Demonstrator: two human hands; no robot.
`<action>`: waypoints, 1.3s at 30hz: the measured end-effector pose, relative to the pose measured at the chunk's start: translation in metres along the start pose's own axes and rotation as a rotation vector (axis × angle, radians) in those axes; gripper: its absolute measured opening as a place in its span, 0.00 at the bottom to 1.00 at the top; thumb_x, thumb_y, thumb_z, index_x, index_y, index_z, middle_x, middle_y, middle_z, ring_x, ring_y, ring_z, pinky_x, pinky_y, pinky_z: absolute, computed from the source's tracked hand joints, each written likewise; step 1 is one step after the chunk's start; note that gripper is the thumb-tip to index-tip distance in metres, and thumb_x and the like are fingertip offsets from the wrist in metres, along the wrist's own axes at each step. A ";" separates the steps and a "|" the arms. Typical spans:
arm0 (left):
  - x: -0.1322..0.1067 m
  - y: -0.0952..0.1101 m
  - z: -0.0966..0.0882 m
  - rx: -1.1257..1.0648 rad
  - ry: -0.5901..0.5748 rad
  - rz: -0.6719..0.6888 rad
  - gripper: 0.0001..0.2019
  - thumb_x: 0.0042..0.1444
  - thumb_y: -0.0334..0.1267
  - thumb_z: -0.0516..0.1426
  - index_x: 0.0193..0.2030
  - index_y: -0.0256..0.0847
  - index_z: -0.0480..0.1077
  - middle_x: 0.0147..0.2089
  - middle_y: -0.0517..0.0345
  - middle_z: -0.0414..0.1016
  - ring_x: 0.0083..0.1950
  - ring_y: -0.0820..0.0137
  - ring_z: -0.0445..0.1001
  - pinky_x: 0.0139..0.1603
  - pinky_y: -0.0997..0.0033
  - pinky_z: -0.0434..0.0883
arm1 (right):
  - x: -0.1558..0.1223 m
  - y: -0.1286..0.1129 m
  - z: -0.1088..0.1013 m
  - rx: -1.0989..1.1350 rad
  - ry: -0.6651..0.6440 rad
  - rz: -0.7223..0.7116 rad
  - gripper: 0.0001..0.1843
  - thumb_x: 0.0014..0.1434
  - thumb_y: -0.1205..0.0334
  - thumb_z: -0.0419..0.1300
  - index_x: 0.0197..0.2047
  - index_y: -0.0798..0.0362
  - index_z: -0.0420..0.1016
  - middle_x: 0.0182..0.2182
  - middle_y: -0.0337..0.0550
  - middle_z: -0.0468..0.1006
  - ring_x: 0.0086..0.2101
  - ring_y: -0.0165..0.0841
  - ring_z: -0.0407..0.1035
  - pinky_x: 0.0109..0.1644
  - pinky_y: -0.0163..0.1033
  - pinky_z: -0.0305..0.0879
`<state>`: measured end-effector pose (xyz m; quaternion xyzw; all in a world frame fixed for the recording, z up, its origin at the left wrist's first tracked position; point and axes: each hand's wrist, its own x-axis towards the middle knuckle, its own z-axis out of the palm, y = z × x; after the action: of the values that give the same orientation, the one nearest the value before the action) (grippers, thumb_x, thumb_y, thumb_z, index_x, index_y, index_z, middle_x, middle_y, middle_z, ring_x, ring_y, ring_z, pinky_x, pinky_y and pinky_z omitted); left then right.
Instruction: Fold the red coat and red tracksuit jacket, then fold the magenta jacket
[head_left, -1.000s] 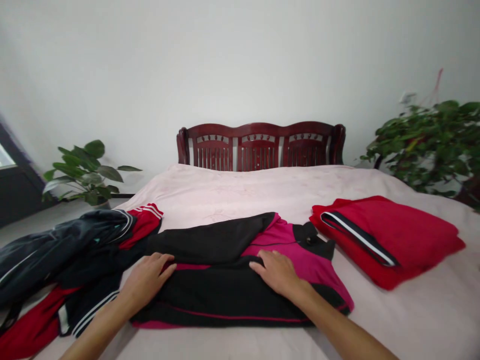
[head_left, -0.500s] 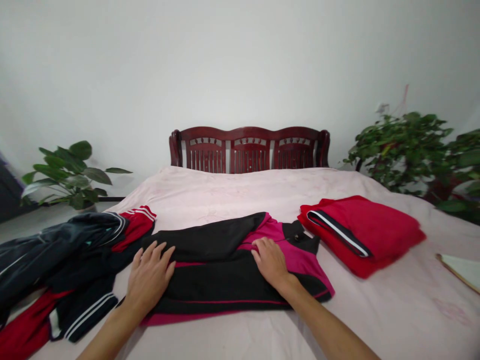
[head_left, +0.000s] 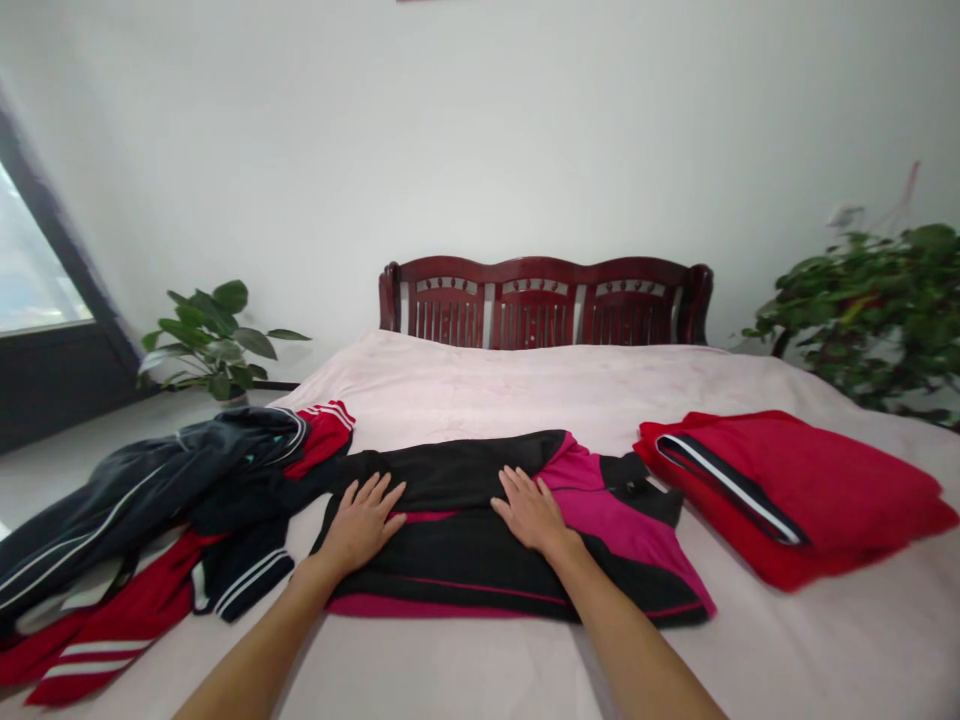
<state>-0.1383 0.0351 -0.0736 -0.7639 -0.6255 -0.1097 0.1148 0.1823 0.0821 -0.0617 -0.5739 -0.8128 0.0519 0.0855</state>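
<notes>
A black and magenta jacket [head_left: 600,530] lies partly folded on the pale pink bed [head_left: 525,385], its sleeves laid across the body. My left hand [head_left: 364,520] rests flat on the jacket's left part, fingers stretched out and spread. My right hand [head_left: 529,508] lies flat near the jacket's middle, fingers spread, at the edge of the magenta panel. Neither hand holds anything.
A folded red garment [head_left: 795,495] with a dark, white-edged stripe lies to the right. A loose heap of dark and red striped clothes [head_left: 157,510] lies at the left. A dark red wooden headboard [head_left: 547,305] stands behind; potted plants [head_left: 214,335] [head_left: 877,310] flank the bed.
Both hands have slid inward over the jacket, closer together. The view has shifted right and up, so a window shows at the left.
</notes>
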 end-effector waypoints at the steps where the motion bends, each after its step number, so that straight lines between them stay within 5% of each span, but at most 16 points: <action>1: -0.002 -0.003 -0.001 -0.020 0.007 -0.024 0.26 0.63 0.48 0.52 0.67 0.50 0.63 0.71 0.48 0.60 0.72 0.56 0.54 0.70 0.47 0.49 | -0.001 0.001 0.000 -0.008 0.002 0.004 0.34 0.68 0.44 0.42 0.71 0.52 0.51 0.71 0.48 0.50 0.69 0.41 0.42 0.69 0.57 0.41; 9: -0.016 -0.023 0.003 -0.484 0.146 -0.274 0.26 0.58 0.45 0.55 0.63 0.44 0.67 0.71 0.49 0.59 0.74 0.53 0.49 0.70 0.46 0.50 | -0.010 -0.003 -0.001 -0.096 0.038 0.043 0.32 0.69 0.46 0.41 0.71 0.51 0.52 0.70 0.49 0.51 0.69 0.42 0.45 0.69 0.57 0.42; 16: -0.049 -0.043 -0.004 -0.705 0.316 -0.509 0.24 0.65 0.42 0.43 0.61 0.37 0.67 0.62 0.45 0.71 0.63 0.63 0.70 0.63 0.59 0.68 | -0.018 -0.004 -0.004 -0.126 0.038 0.066 0.30 0.69 0.50 0.43 0.70 0.51 0.54 0.70 0.51 0.53 0.67 0.44 0.48 0.68 0.59 0.43; 22: -0.087 -0.033 -0.020 -0.773 0.413 -0.686 0.25 0.66 0.45 0.39 0.59 0.35 0.67 0.52 0.43 0.77 0.50 0.63 0.79 0.49 0.62 0.76 | -0.046 -0.019 -0.017 -0.145 0.116 0.117 0.32 0.65 0.55 0.50 0.70 0.58 0.55 0.68 0.56 0.56 0.68 0.49 0.47 0.69 0.59 0.40; 27: -0.104 -0.021 -0.034 -0.649 0.331 -0.707 0.22 0.61 0.51 0.49 0.52 0.41 0.72 0.42 0.48 0.78 0.50 0.53 0.76 0.54 0.49 0.69 | -0.085 -0.043 -0.012 -0.019 0.205 -0.027 0.30 0.68 0.50 0.44 0.69 0.52 0.57 0.68 0.46 0.58 0.67 0.41 0.49 0.70 0.52 0.43; 32: -0.100 -0.016 -0.031 -0.629 0.311 -0.600 0.26 0.56 0.49 0.56 0.59 0.41 0.67 0.44 0.52 0.77 0.50 0.57 0.75 0.55 0.55 0.69 | -0.105 -0.050 0.006 -0.021 0.205 -0.053 0.28 0.68 0.51 0.44 0.67 0.52 0.62 0.65 0.47 0.64 0.65 0.41 0.54 0.70 0.52 0.42; 39: -0.097 -0.010 -0.034 -0.702 0.459 -0.528 0.21 0.57 0.43 0.54 0.57 0.43 0.67 0.46 0.52 0.76 0.50 0.62 0.74 0.55 0.59 0.70 | -0.105 -0.050 0.010 -0.027 0.248 -0.057 0.26 0.69 0.55 0.44 0.65 0.54 0.64 0.64 0.48 0.66 0.64 0.40 0.57 0.70 0.50 0.44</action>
<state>-0.1673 -0.0640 -0.0709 -0.5281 -0.6815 -0.5046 -0.0461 0.1679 -0.0337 -0.0710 -0.5537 -0.8126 -0.0331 0.1792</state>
